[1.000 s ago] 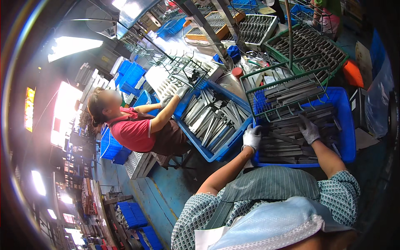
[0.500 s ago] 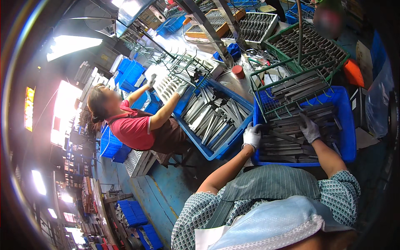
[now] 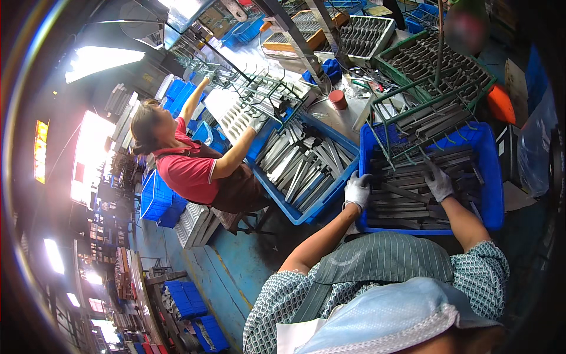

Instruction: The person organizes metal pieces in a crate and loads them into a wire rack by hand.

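Observation:
A blue plastic bin in front of me holds many dark flat metal strips, mostly lying crosswise. My left hand, in a whitish glove with dark fingertips, is closed over the bin's left rim. On the right, my gloved right hand lies over the strips with its fingers stretched out, close to the lower edge of a green wire rack. That rack stands tilted over the bin's far part and carries more metal strips. Whether my right fingertips touch the rack cannot be told.
Left of my bin stands another blue bin of loose metal strips. A co-worker in a red shirt works there, reaching to another green rack. Beyond are a red can, a metal post and a green tray of dark parts.
The green rack over my bin has shifted to the right and tilted, along with the rod above it. My hands have hardly moved. The co-worker's far arm has stretched farther out.

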Demonstrator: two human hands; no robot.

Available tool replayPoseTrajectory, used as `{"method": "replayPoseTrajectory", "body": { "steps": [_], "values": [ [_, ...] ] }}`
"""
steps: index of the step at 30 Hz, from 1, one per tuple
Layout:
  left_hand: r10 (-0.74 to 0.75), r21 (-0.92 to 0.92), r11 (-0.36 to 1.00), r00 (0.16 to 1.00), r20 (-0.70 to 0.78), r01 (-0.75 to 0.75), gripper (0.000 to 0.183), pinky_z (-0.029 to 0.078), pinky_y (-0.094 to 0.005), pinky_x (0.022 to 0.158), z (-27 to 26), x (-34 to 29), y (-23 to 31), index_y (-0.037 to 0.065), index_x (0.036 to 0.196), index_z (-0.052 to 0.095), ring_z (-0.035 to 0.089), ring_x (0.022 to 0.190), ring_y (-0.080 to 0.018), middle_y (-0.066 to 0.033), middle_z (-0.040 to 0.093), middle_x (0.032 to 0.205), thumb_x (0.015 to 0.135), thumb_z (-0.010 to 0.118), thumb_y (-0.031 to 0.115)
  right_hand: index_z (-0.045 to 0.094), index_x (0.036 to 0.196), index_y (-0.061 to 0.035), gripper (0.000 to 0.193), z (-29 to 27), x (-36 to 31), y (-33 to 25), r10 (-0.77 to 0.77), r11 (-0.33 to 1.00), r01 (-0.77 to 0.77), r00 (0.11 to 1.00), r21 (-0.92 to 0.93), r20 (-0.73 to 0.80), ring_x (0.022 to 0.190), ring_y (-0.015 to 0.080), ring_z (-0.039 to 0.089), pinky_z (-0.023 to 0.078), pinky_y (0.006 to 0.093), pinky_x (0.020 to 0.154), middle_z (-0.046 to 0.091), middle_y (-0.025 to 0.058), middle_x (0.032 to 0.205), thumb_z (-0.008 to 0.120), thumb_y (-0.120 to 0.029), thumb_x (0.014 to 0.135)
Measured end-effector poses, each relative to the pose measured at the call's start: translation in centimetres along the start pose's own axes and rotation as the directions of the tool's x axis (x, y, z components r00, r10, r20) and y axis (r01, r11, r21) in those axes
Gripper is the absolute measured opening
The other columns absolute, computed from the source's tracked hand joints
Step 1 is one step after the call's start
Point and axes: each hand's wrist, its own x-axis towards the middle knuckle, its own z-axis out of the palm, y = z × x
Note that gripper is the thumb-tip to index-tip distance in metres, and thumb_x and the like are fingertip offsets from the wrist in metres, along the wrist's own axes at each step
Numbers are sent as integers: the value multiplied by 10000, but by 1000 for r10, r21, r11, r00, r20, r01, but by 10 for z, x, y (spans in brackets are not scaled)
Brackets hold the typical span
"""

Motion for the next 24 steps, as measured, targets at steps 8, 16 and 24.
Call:
{"method": "replayPoseTrajectory", "body": {
  "steps": [8, 16, 24],
  "values": [
    [14, -6, 1000, 1000, -17, -14, 173, 466, -446, 724, -2, 0, 2, 200, 883, 630, 558, 840, -386, -233, 525, 1067, 758, 524, 144, 425, 1213, -241, 457, -3, 0, -1, 72, 997, -70, 994, -24, 87, 914, 318, 563, 482, 401, 728, 569, 127, 1058, 583, -265, 785],
    [12, -6, 1000, 1000, -13, -12, 156, 465, -448, 717, -3, -1, 5, 203, 873, 629, 558, 832, -383, -232, 528, 1054, 763, 526, 158, 428, 1209, -231, 447, -1, -1, 2, 60, 998, -57, 995, -37, 86, 895, 324, 567, 482, 406, 718, 569, 134, 1054, 576, -269, 788],
    [-8, -26, 1000, 1000, -15, 7, 154, 464, -447, 715, -5, 0, 7, 205, 863, 631, 557, 827, -381, -216, 527, 1066, 755, 536, 151, 445, 1205, -226, 433, -7, 3, -10, 82, 997, -81, 992, -9, 96, 864, 336, 572, 480, 411, 697, 586, 147, 991, 570, -265, 792]
  ]
}}
